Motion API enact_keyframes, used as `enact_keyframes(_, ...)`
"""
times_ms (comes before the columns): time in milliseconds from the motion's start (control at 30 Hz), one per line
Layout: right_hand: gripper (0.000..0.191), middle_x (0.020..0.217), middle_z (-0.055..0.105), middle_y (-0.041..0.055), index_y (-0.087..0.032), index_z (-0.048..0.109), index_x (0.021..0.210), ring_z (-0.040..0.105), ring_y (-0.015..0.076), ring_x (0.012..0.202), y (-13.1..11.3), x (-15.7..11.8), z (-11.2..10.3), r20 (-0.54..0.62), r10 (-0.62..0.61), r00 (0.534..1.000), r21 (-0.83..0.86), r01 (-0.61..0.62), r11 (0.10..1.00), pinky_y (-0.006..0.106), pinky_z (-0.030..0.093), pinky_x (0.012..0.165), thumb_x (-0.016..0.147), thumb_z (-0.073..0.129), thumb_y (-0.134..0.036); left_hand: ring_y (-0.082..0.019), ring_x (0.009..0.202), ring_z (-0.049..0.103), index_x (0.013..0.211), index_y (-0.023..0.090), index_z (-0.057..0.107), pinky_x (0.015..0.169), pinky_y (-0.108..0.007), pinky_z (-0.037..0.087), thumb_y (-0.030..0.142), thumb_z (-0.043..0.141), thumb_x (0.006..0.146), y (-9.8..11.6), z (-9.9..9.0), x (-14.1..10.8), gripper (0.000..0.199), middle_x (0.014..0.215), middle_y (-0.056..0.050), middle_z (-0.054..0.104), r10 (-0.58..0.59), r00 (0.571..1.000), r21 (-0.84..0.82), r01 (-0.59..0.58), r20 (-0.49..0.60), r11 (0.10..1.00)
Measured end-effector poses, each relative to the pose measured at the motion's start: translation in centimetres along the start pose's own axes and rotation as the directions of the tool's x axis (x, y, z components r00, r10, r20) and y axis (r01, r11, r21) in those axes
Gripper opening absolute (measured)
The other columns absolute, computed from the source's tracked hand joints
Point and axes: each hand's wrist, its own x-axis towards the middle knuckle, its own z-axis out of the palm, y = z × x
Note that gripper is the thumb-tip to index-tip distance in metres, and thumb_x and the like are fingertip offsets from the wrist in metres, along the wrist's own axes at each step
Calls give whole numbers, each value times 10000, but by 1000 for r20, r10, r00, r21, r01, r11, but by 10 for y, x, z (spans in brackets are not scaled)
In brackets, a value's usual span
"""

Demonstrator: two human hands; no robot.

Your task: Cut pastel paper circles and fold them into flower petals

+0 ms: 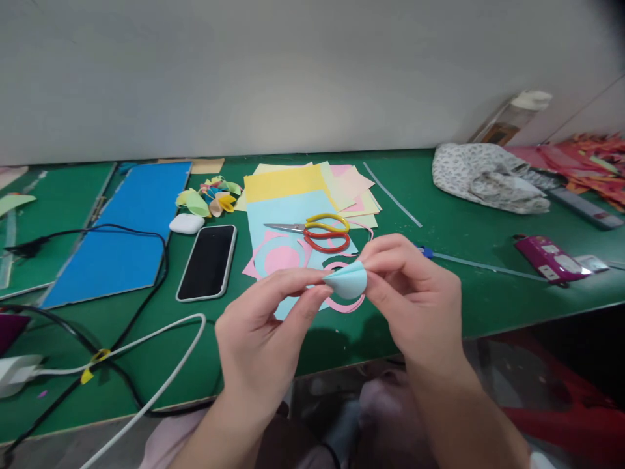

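One light-blue folded-paper cone [349, 284]: raised over the green tabletop [410, 189].
Left hand [263, 332]: pinches its pointed end.
Right hand [420, 293]: pinches its wide, rounded edge.
Cone's long axis: roughly sideways, bridging both hands; neither hand nearer.

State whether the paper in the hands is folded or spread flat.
Folded, not flat: the paper curves into a cone shape, layers meeting along its upper side, with left hand and right hand pinching it.

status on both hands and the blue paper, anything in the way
Left hand and right hand pinching curled light-blue paper. Paper held above green table. Nothing blocking; scissors lie beyond.
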Motion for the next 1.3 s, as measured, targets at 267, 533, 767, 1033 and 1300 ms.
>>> enact_keyframes(267,171,804,618,2,-223,677,764,592,141,765,1,-1,3,-6,24,1000,22,-24,999,262,513,603,782,680,-52,-73,656,651,806,279,721,622,-164,517,113,695,785,0,2,1,169,776,90,735,52,999,23,-52,3,998)
enact_keyframes(533,180,810,615,4,-230,680,768,587,144,765,3,-1,1,-22,23,1000,8,-22,1000,266,516,602,782,675,-50,-89,654,669,820,280,722,623,-177,531,126,701,777,-3,2,1,160,782,85,743,61,996,29,-63,68,998)
enact_keyframes(767,167,816,618,4,-229,683,769,590,142,764,2,-1,1,-27,24,999,3,-24,1000,269,518,614,788,673,-63,-108,623,669,794,274,728,592,-198,542,145,699,778,-5,2,2,134,756,64,743,48,996,48,-52,79,998)
enact_keyframes(1033,153,797,632,4,-230,690,754,598,148,773,5,0,0,-44,66,997,42,-64,997,257,512,600,774,681,-79,-133,671,700,885,274,744,615,-207,567,148,665,810,-8,-4,6,167,823,36,760,89,979,72,-104,184,992)
enact_keyframes(1300,149,685,599,-37,-177,632,630,528,65,534,14,9,-3,205,575,792,408,-603,685,187,469,500,717,744,-219,-191,829,697,997,207,729,763,-296,575,-37,746,636,-22,-11,14,436,956,-49,749,682,730,324,-657,46,681)
